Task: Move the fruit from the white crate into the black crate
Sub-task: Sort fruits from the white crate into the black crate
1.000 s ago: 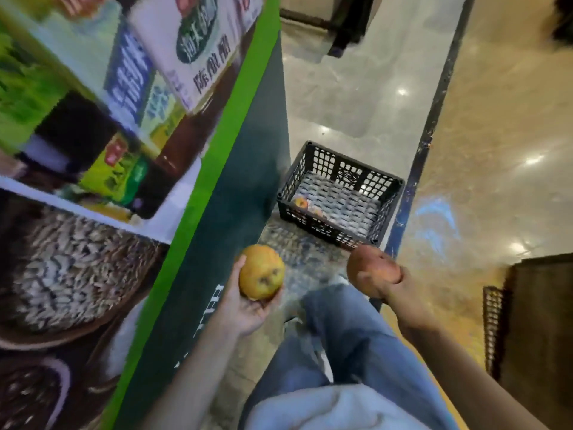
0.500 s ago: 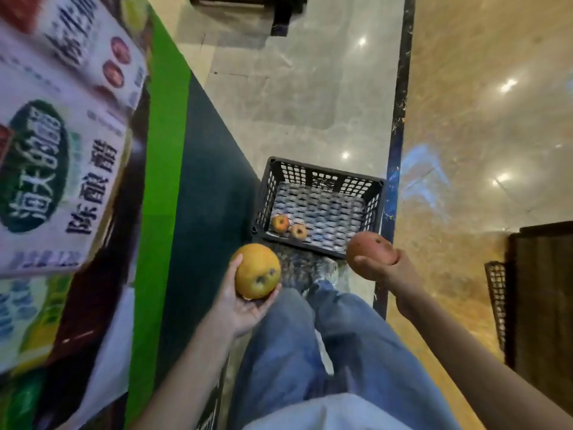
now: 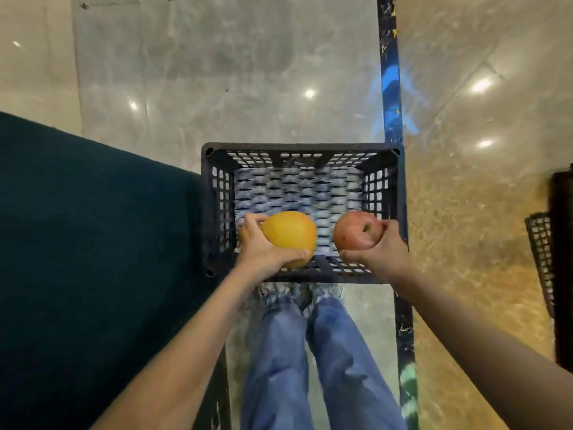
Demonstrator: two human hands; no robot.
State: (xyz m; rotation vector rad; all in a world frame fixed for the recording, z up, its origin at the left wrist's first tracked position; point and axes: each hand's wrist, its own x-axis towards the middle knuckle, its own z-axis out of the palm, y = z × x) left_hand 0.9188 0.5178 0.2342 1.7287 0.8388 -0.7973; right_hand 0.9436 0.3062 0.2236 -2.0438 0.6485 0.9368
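Left hand (image 3: pixel 263 254) gripping yellow fruit (image 3: pixel 290 234) and right hand (image 3: pixel 384 254) gripping red apple (image 3: pixel 356 234) have moved over black crate (image 3: pixel 300 149).

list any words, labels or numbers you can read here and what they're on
No text can be read in this view.
Pale marks low on the dark panel: too small and blurred to read.
Yellow flecks on the blue floor strip: scuffs, not letters.
The black crate, the yellow fruit in the left hand and the red fruit in the right hand: no label shows.
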